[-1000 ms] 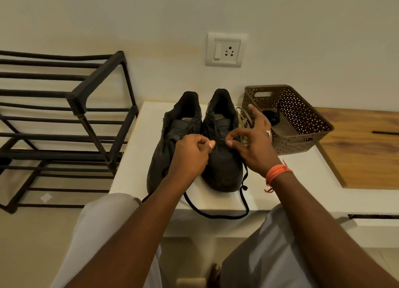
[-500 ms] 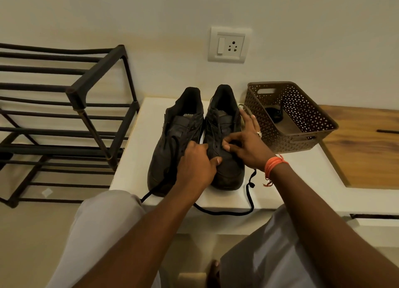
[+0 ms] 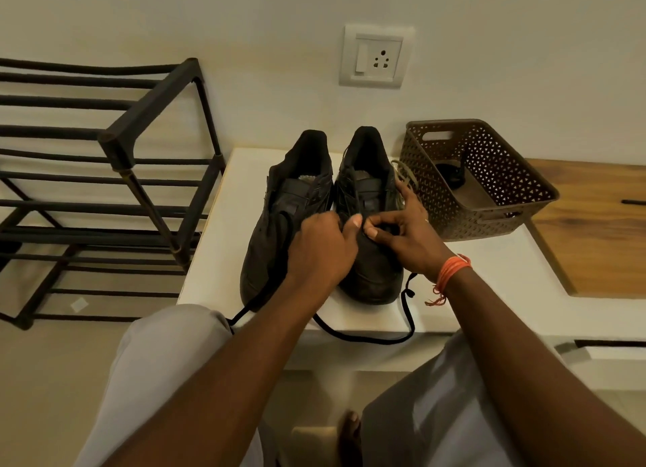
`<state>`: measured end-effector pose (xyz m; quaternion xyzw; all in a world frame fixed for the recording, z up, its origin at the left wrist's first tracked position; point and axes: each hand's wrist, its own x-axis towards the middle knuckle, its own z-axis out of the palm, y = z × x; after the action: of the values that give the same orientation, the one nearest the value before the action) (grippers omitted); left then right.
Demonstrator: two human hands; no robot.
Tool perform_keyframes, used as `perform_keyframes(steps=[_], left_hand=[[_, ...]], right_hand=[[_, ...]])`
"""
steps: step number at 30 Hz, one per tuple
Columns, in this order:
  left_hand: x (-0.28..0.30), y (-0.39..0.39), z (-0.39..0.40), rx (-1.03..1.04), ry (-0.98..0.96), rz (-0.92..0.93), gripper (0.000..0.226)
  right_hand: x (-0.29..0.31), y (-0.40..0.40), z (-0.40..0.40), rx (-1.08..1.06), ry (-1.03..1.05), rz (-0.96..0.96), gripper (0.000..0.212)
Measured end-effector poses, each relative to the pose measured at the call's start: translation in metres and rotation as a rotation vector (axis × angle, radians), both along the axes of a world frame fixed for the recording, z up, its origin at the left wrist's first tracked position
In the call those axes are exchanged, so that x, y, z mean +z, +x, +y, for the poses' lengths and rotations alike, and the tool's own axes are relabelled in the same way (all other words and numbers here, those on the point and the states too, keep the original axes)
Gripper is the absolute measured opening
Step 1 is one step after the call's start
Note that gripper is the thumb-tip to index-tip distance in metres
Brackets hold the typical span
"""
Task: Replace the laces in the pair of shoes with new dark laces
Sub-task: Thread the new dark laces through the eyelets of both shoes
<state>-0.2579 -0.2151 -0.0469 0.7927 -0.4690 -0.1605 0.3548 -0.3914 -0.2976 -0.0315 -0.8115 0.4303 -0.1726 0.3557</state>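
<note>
Since the earlier frames both hands have come down from a raised pinch above the shoes onto the lower lacing area of the right-hand shoe, and the looped dark lace over the ledge edge has shifted slightly.

Largest item: black metal rack, standing well to the left of the grip, on the floor beside the white ledge. The ledge carries both shoes and the basket. A wooden panel adjoins the ledge far right of the grip.

Brown perforated basket sits just right of the grip, past the right hand; a dark item lies inside, too dim to identify. A wall socket is above and behind the shoes.

Left shoe lies just left of the grip, touching the right shoe, which lies directly under the grip.

Left hand is curled, thumb tip against the right shoe's lacing area; what it pinches is hidden. Right hand has thumb and forefinger curled at the same spot, remaining fingers spread against the shoe's far side; the pinched object cannot be seen. An orange wrist thread circles the right wrist.

Dark lace runs from under the hands and loops below the grip, over the ledge edge. Pale old laces lie beyond the right fingers, between shoe and basket.
</note>
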Motion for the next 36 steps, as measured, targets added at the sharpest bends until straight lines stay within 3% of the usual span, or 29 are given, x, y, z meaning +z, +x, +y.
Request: perform_keyframes(steps=[4, 8, 12, 18, 31, 36], left_hand=[[0.015, 0.004, -0.011, -0.021, 0.125, -0.024, 0.063], [0.024, 0.012, -0.017, -0.111, 0.21, -0.041, 0.041], [0.028, 0.023, -0.015, -0.191, 0.23, 0.082, 0.03], [0.021, 0.033, -0.001, -0.22, 0.121, 0.151, 0.029], [0.011, 0.017, 0.003, -0.233, -0.07, 0.121, 0.025], [0.011, 0.016, 0.003, -0.221, -0.082, 0.068, 0.027]], right_hand=[[-0.004, -0.007, 0.013, -0.008, 0.005, -0.023, 0.011], [-0.002, -0.007, 0.019, -0.034, -0.001, -0.029, 0.012], [0.008, -0.002, 0.024, -0.044, -0.069, 0.022, 0.01], [0.027, 0.011, 0.021, 0.097, -0.297, 0.236, 0.007], [0.062, 0.012, 0.026, 0.226, -0.467, 0.592, 0.021], [0.062, 0.014, 0.025, 0.227, -0.491, 0.632, 0.025]])
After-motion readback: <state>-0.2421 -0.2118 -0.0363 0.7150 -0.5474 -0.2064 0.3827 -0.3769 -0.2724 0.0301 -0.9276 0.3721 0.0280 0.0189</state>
